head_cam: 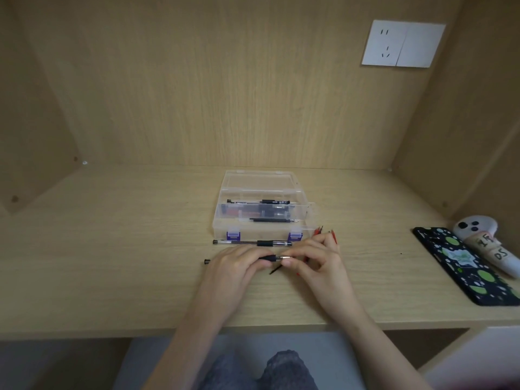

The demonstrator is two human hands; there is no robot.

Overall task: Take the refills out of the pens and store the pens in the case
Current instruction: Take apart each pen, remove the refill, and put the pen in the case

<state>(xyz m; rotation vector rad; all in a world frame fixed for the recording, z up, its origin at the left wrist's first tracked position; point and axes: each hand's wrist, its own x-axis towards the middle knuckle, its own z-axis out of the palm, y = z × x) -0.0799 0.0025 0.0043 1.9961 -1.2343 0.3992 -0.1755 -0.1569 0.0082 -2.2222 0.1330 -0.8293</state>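
Observation:
My left hand (pixel 235 264) grips a black-gripped pen (pixel 267 258) lying sideways over the desk; its end cap sticks out left of the hand. My right hand (pixel 315 256) pinches the pen's metal tip (pixel 286 257). A thin black refill (pixel 275 269) lies below the fingers. Red pens or refills (pixel 320 229) poke out behind my right hand. Another clear pen (pixel 251 243) lies in front of the open transparent case (pixel 225 220), which holds several pens and a refill.
A phone in a black patterned cover (pixel 464 263) and a white controller (pixel 486 243) lie at the desk's right side. A wall socket (pixel 402 43) sits on the back panel. The desk's front edge runs just below my forearms.

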